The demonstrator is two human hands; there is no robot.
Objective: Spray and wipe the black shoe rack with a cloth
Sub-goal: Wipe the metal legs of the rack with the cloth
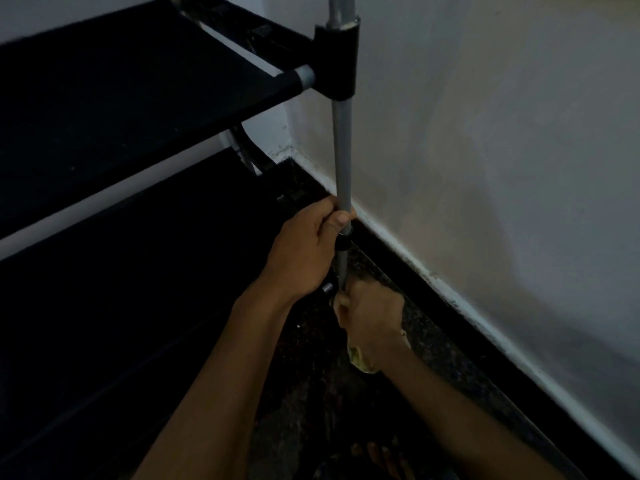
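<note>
The black shoe rack (114, 95) fills the left side, with two dark fabric shelves and a grey upright pole (343, 157) at its right front corner. My left hand (304, 247) grips that pole low down, just above a black joint. Lower on the same pole, my right hand (370, 317) is closed around a yellowish cloth (362, 362) pressed against the pole near the floor. Only a crumpled end of the cloth shows below the hand. No spray bottle is in view.
A white wall (485, 150) stands close on the right, meeting a dark speckled floor (311, 393) along a black skirting strip (450, 306). A black plastic connector (337, 60) joins the pole to the upper shelf. Bare toes (377, 459) show at the bottom edge.
</note>
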